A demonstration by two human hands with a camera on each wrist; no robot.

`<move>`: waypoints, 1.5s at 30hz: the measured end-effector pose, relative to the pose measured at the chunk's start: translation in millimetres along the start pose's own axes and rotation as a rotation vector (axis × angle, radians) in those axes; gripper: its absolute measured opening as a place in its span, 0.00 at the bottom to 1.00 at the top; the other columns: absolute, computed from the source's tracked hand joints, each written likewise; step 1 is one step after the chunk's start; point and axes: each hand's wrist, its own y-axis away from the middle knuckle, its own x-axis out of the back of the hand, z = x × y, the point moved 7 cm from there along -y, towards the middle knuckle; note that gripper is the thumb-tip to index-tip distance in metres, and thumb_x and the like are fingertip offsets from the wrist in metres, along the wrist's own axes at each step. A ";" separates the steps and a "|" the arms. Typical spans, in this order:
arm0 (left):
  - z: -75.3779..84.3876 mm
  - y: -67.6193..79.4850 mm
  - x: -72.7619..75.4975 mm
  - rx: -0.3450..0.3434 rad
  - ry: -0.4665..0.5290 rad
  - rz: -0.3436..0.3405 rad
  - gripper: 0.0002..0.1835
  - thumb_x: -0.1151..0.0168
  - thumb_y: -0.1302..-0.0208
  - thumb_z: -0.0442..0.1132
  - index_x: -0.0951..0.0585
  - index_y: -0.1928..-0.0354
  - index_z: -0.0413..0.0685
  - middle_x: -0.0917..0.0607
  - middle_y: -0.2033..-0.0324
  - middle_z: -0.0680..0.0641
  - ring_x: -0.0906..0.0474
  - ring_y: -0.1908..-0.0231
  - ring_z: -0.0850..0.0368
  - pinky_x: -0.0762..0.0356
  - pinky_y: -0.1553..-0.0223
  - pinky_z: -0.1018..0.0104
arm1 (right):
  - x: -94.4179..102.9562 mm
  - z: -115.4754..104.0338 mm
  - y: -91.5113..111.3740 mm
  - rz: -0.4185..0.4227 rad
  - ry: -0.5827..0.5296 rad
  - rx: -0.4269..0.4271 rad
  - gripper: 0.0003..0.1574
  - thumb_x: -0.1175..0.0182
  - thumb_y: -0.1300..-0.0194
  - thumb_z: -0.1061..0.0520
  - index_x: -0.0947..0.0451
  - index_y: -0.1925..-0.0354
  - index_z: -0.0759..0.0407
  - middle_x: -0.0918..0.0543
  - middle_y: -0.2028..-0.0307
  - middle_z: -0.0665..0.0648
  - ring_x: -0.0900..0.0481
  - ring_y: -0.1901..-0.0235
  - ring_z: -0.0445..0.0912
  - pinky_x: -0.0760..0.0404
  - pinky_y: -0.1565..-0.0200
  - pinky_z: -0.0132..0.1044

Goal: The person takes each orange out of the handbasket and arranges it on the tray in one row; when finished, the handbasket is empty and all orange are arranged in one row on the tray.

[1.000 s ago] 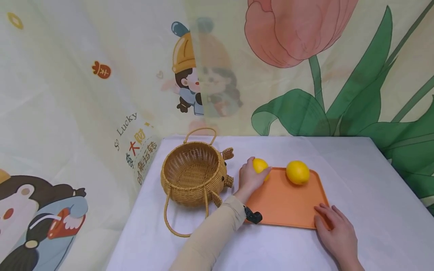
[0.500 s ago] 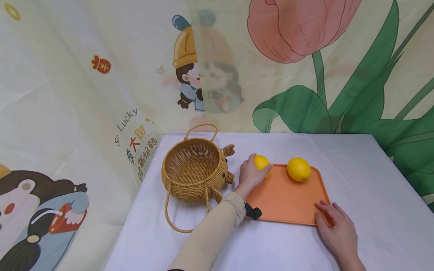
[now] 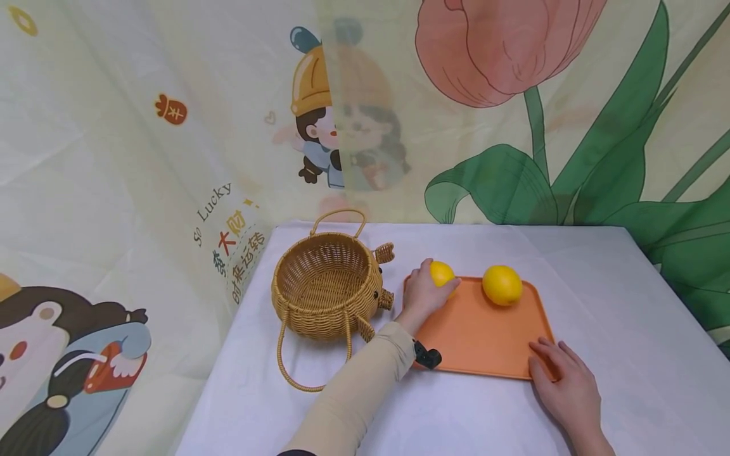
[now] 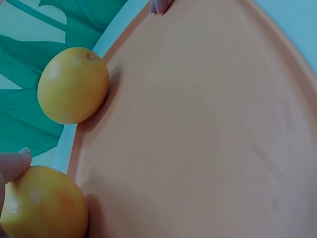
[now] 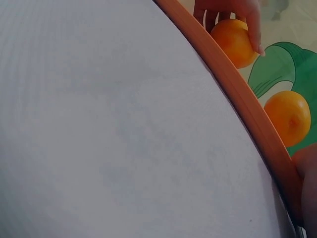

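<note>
An orange tray lies on the white-covered table with two yellow lemons near its far edge. My left hand grips the left lemon, thumb on its right side and fingers behind it. The other lemon sits untouched to the right; the left wrist view shows its stem end on this lemon. At the tray's front right corner rests my right hand, fingers loosely bent over the rim. In the right wrist view, part of this hand overlaps the tray rim.
A pig-shaped wicker basket stands left of the tray, its inside bare. One handle lies down on the table toward the front; another handle stands up behind. A printed cloth hangs at the table's back.
The view has tilted slightly down then settled, shifting everything a little upward. My left hand stays on the left lemon, which moves very slightly right; my right hand stays at the tray corner.
</note>
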 end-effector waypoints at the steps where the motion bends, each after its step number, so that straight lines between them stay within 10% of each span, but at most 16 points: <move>1: 0.2 -0.3 -0.2 0.001 0.000 -0.001 0.44 0.30 0.40 0.65 0.32 0.26 0.56 0.23 0.43 0.43 0.25 0.50 0.48 0.24 0.52 0.54 | 0.0 0.0 0.1 -0.001 -0.001 -0.002 0.23 0.40 0.30 0.58 0.20 0.40 0.67 0.25 0.36 0.71 0.41 0.28 0.68 0.49 0.30 0.68; 45: 12.6 6.9 21.7 -0.029 -0.068 -0.005 0.50 0.31 0.42 0.69 0.37 0.24 0.54 0.27 0.37 0.43 0.26 0.44 0.47 0.25 0.45 0.52 | 2.6 -2.1 1.2 0.017 -0.001 0.017 0.23 0.38 0.31 0.59 0.20 0.41 0.67 0.25 0.36 0.72 0.40 0.30 0.69 0.48 0.31 0.68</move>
